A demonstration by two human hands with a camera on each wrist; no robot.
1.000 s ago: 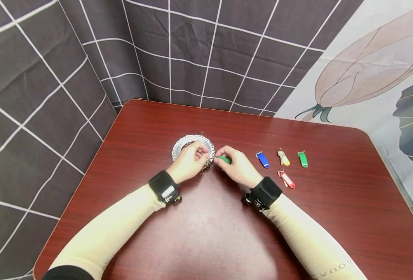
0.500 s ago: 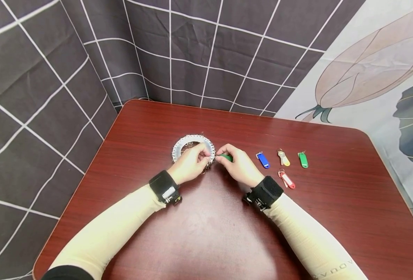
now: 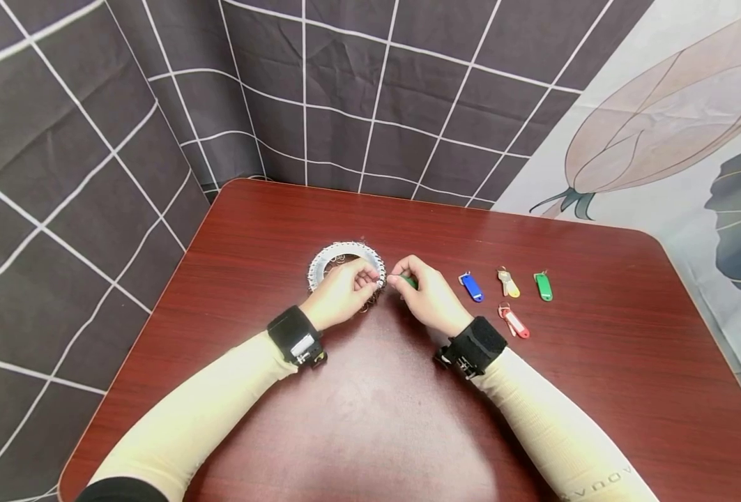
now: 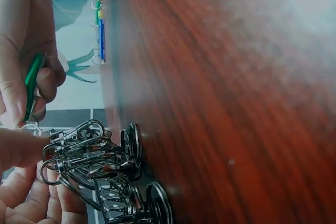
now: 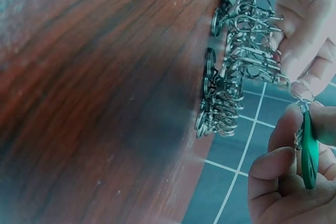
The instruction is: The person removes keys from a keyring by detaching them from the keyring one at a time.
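Over the last second the right hand (image 3: 429, 296) has drawn in a little toward the round silver rack of metal key clips (image 3: 345, 268). The green plastic key tag (image 3: 410, 282) it pinches between thumb and fingers now shows less from the head view, and its small ring sits right at the rack's edge. The left hand (image 3: 340, 293) has barely shifted, its fingers closed on one clip at the near right rim of the rack. Judged from this, the tag is being hooked onto that clip and is not yet hung.

The rack is a circle of shiny wire clips on small black feet, standing on the dark red wooden table (image 3: 370, 418). To the right of the rack lie a blue tag (image 3: 471, 286), a yellow tag (image 3: 509, 284), another green tag (image 3: 543, 286) and a red tag (image 3: 514, 321).
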